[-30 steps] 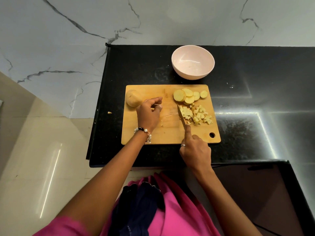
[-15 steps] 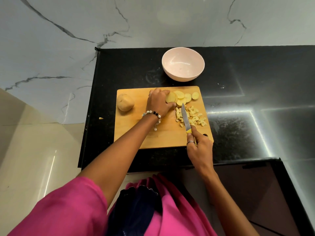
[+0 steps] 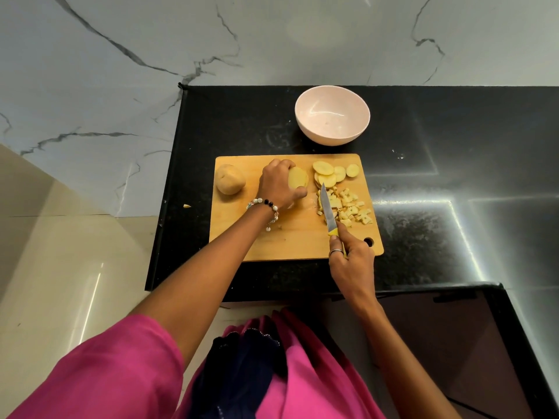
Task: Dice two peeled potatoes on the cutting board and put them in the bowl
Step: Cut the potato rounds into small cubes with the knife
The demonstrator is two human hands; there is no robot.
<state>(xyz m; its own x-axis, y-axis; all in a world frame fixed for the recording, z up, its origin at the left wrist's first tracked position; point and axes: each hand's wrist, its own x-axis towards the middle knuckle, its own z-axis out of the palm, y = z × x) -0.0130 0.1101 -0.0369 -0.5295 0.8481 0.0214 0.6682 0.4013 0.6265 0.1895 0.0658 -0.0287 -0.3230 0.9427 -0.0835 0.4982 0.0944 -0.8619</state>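
Clearly, the black surface [image 3: 453,189] carried the cutting board [image 3: 290,240] and empty bowl [image 3: 332,114]. The left hand [image 3: 279,186] grasped a potato slice [image 3: 298,177] beside the whole potato [image 3: 229,179]; the right hand [image 3: 352,258] clenched the knife [image 3: 328,208] over the diced pieces [image 3: 348,207]. Fingers risked the blade. Half a second earlier that hand was just reaching the slices.
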